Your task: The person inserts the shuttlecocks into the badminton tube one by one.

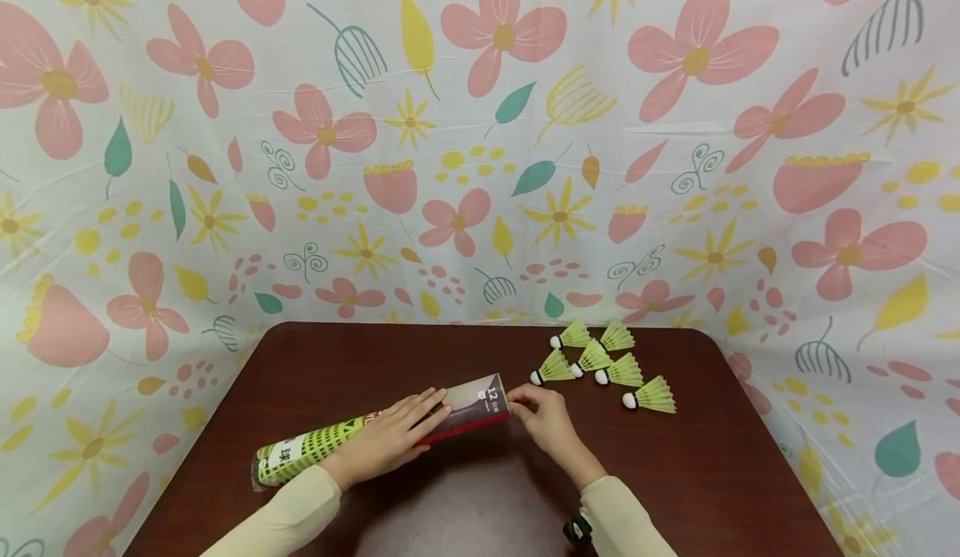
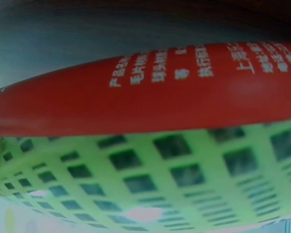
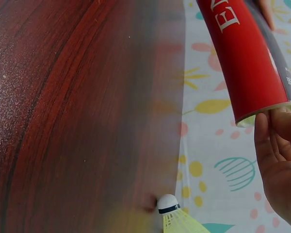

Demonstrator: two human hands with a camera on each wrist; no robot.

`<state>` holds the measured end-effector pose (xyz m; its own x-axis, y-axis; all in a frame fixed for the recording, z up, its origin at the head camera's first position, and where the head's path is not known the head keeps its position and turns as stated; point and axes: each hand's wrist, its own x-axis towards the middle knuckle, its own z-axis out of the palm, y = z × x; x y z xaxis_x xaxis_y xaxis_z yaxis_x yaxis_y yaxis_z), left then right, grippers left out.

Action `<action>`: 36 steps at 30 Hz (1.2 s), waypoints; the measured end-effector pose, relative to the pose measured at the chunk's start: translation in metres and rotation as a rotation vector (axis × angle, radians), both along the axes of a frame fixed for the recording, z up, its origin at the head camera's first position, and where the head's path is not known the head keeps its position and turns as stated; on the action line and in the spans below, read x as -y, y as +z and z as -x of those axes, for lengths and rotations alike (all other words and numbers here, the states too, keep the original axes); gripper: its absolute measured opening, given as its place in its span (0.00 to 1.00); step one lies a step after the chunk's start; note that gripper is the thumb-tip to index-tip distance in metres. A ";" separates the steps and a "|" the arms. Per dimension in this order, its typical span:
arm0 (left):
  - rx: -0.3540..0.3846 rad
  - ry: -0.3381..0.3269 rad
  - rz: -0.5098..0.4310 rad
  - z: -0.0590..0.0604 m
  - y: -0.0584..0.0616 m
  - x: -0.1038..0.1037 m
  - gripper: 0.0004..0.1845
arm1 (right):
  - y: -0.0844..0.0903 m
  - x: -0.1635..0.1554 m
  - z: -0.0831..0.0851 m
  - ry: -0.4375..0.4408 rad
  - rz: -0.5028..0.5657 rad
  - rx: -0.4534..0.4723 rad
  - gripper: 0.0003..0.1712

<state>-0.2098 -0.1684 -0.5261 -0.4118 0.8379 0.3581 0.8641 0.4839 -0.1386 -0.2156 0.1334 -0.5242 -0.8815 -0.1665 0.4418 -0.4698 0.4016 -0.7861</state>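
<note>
My left hand lies across the middle of a shuttlecock tube and grips it, fingers over the top. The tube is tilted, its far right end raised. Red, grey and netted yellow-green parts show on it; in the left wrist view the red panel with white print fills much of the frame. At the raised end, my right hand has thumb and fingers at the mouth. In the right wrist view the right hand's fingertips reach inside the rim, where pale green shows; what they hold there is hidden.
Several yellow shuttlecocks with white heads lie at the back right of the dark wooden table. The nearest shuttlecock is right of my right hand. A flowered cloth hangs behind the table and at its sides.
</note>
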 end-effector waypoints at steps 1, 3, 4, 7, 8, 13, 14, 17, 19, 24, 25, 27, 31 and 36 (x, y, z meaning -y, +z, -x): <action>0.003 -0.001 -0.003 0.000 0.000 0.000 0.49 | 0.000 0.000 0.000 -0.002 -0.001 0.001 0.07; 0.008 -0.001 -0.010 0.000 -0.001 0.000 0.49 | 0.001 -0.001 -0.001 -0.003 0.004 0.015 0.07; 0.009 0.001 -0.011 0.000 -0.001 0.000 0.49 | 0.002 -0.002 -0.001 -0.007 0.007 0.024 0.07; 0.007 0.008 -0.003 0.001 -0.001 0.002 0.48 | 0.006 -0.008 -0.001 -0.035 0.012 0.062 0.04; 0.005 0.008 -0.001 0.001 -0.001 0.002 0.48 | 0.006 -0.011 0.000 -0.044 0.013 0.070 0.04; 0.009 0.006 -0.003 0.002 -0.002 0.006 0.45 | 0.007 -0.029 0.003 -0.083 0.017 0.054 0.04; 0.006 0.005 -0.005 0.002 -0.003 0.006 0.45 | 0.007 -0.033 0.004 -0.095 0.016 0.043 0.05; 0.000 0.008 0.000 0.001 -0.004 0.007 0.44 | 0.008 -0.045 0.005 -0.136 -0.001 0.007 0.06; -0.001 0.007 0.004 0.000 -0.005 0.007 0.43 | 0.007 -0.056 0.007 -0.167 -0.016 0.002 0.06; 0.002 0.006 -0.001 -0.001 -0.006 0.008 0.47 | 0.011 -0.084 0.012 -0.262 -0.022 0.041 0.09; 0.001 0.009 -0.001 -0.001 -0.006 0.008 0.48 | 0.013 -0.090 0.013 -0.286 -0.021 0.046 0.10; -0.001 0.013 -0.005 -0.001 -0.006 0.008 0.49 | 0.015 -0.101 0.015 -0.335 -0.024 0.046 0.12; -0.007 0.010 -0.021 -0.001 -0.004 0.007 0.49 | 0.016 -0.120 0.017 -0.452 0.001 0.040 0.15; -0.006 0.008 -0.013 -0.002 -0.001 0.008 0.48 | 0.010 -0.138 0.016 -0.593 0.041 0.041 0.18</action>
<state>-0.2081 -0.1767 -0.5271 -0.4168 0.8298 0.3712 0.8592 0.4929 -0.1373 -0.2314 0.2711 -0.5139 -0.8355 0.3761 0.4006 -0.1432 0.5549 -0.8195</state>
